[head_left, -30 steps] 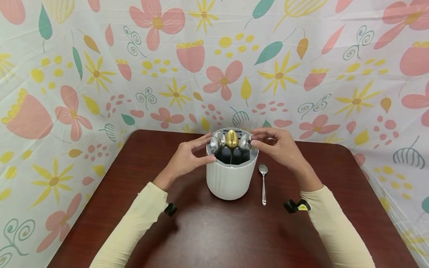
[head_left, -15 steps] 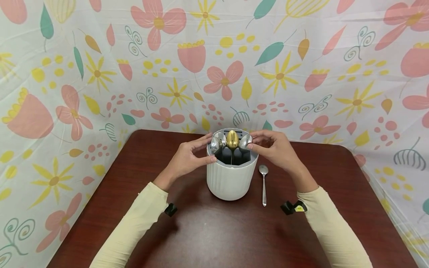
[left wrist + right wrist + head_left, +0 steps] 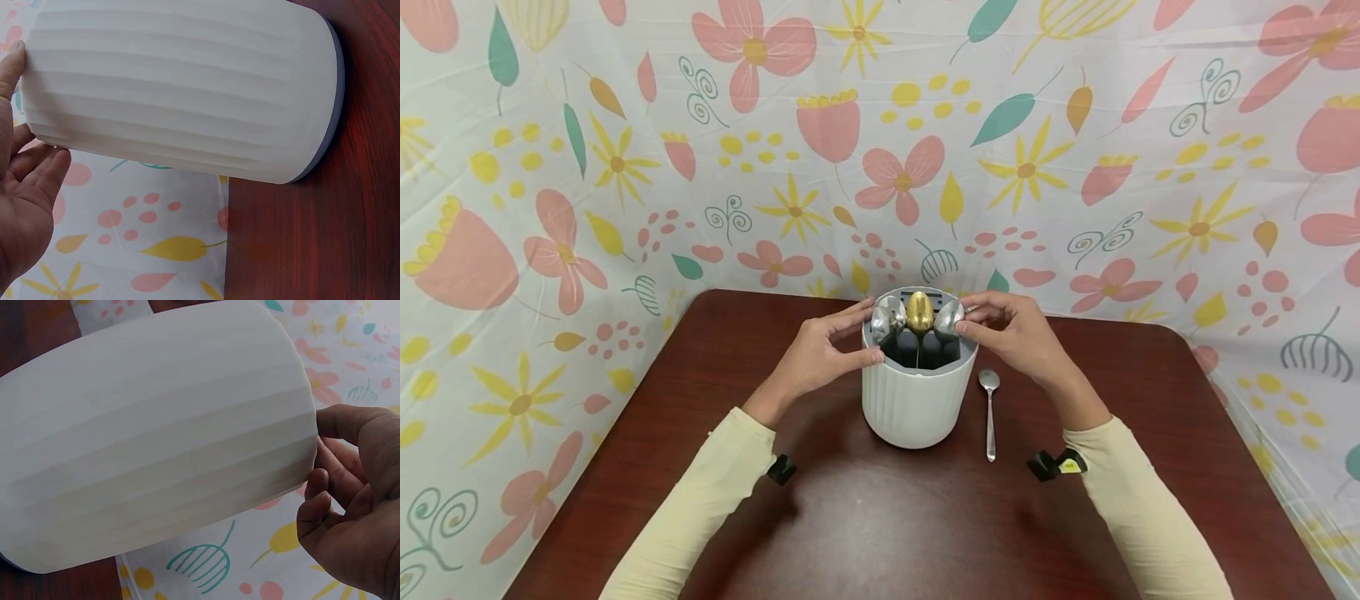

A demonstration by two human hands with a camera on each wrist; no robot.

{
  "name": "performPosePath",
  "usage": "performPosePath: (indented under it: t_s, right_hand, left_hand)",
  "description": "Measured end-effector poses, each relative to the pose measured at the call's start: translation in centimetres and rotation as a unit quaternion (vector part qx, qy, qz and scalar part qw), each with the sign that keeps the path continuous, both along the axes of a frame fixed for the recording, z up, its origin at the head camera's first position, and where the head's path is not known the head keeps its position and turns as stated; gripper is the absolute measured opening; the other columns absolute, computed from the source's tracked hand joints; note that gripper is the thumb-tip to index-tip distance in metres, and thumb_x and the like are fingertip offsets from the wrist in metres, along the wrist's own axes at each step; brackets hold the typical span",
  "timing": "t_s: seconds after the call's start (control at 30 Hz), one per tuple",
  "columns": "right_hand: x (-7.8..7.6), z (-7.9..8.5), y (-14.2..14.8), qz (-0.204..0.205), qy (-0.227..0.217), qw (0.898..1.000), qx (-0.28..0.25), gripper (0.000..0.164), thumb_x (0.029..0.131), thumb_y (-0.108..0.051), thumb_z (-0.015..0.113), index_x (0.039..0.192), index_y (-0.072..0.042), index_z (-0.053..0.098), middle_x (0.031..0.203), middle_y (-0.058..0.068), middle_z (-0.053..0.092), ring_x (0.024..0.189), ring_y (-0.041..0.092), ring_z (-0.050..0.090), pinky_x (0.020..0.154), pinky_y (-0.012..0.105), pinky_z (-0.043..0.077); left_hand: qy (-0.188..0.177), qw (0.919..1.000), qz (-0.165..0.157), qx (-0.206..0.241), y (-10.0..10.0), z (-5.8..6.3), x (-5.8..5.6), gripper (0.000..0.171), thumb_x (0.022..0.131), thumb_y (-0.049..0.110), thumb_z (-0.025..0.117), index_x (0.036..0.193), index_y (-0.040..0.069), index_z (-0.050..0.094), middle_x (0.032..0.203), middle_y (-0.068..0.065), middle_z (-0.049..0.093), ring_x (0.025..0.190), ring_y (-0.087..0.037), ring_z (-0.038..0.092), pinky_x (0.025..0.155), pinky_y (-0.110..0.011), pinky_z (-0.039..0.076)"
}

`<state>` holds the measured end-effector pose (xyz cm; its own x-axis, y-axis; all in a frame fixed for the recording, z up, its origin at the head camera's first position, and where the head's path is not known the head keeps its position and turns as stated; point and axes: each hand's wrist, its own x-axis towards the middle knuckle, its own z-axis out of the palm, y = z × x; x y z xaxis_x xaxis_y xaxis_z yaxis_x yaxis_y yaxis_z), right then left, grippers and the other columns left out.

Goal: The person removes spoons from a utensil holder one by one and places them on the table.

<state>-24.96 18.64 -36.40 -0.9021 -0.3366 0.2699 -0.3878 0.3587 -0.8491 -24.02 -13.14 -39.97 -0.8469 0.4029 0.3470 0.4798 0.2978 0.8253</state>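
Observation:
A white ribbed utensil holder (image 3: 917, 408) stands upright on the table. Bowl-up in its dark compartments are a silver spoon at the left (image 3: 887, 319), a gold spoon in the middle (image 3: 920, 312) and a silver spoon at the right (image 3: 949, 317). My left hand (image 3: 816, 356) holds the holder's left rim, thumb in front and fingers along the side. With thumb and fingertips my right hand (image 3: 1030, 335) pinches the right silver spoon at its bowl. In the right wrist view the holder's wall (image 3: 162, 437) hides that spoon, and the last fingers are curled in.
A loose silver teaspoon (image 3: 990, 408) lies on the dark wood table (image 3: 850, 517), just right of the holder. Behind the table's far edge hangs a flowered cloth (image 3: 880, 167). Small black wrist cameras are worn under both sleeves.
My right hand has moved slightly left, so its thumb now sits on the edge of the right silver spoon's bowl. The left hand and the holder stay put.

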Motion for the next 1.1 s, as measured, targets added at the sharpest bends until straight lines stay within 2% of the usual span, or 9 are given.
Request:
performPosePath:
  t_s: [0.2,0.47,0.67,0.8,0.97,1.1]
  right_hand:
    - [0.0,0.0,0.0,0.013,-0.007,1.0,-0.008,0.031,0.095,-0.011,0.075,0.123,0.0,0.07,0.096,0.01,0.076,0.084,0.011,0.067,0.068,0.023,0.052]
    - [-0.2,0.1,0.1,0.025,-0.022,0.999,-0.033,0.031,0.097,-0.009,0.071,0.125,0.003,0.068,0.097,0.002,0.078,0.088,0.006,0.069,0.075,0.022,0.055]
    - [-0.1,0.3,0.2,0.029,-0.023,0.998,-0.06,0.031,0.097,-0.007,0.07,0.124,0.007,0.066,0.095,-0.006,0.077,0.089,0.006,0.071,0.079,0.021,0.055]
    - [-0.2,0.5,0.5,0.026,-0.032,0.996,-0.084,0.031,0.097,-0.008,0.071,0.125,0.005,0.066,0.096,-0.006,0.077,0.09,0.008,0.072,0.082,0.021,0.056]
    - [-0.1,1.1,0.7,0.02,-0.027,0.996,-0.087,0.029,0.097,-0.01,0.071,0.123,0.001,0.068,0.096,-0.006,0.077,0.092,0.008,0.071,0.084,0.02,0.055]
    - [0.0,2.1,0.7,0.016,-0.018,0.995,-0.094,0.028,0.097,-0.006,0.07,0.123,0.004,0.067,0.094,-0.008,0.077,0.092,0.007,0.071,0.085,0.02,0.054]
  left_hand:
    - [0.0,1.0,0.005,-0.008,0.0,0.0,0.0,0.069,0.085,0.041,0.085,0.146,0.022,0.059,0.155,0.012,0.05,0.136,-0.004,0.051,0.111,-0.041,0.045]
    - [0.0,1.0,0.0,0.001,0.0,0.1,0.0,0.069,0.084,0.036,0.086,0.145,0.02,0.059,0.155,0.008,0.05,0.136,-0.01,0.053,0.11,-0.043,0.045]
    - [-0.001,1.0,-0.002,0.003,0.1,0.1,0.0,0.069,0.084,0.037,0.086,0.146,0.019,0.059,0.156,0.004,0.05,0.135,-0.009,0.054,0.11,-0.043,0.046]
    - [0.0,1.0,-0.003,0.005,0.0,0.1,0.0,0.069,0.084,0.038,0.086,0.145,0.02,0.059,0.156,0.003,0.05,0.135,-0.009,0.054,0.11,-0.043,0.045]
    - [-0.002,1.0,-0.003,0.006,0.0,0.2,0.1,0.069,0.085,0.037,0.086,0.146,0.02,0.059,0.156,0.0,0.049,0.135,-0.01,0.054,0.11,-0.044,0.046]
    - [0.001,1.0,-0.004,0.006,0.0,0.2,0.1,0.068,0.085,0.034,0.086,0.146,0.019,0.059,0.156,-0.003,0.049,0.134,-0.01,0.055,0.11,-0.044,0.046]
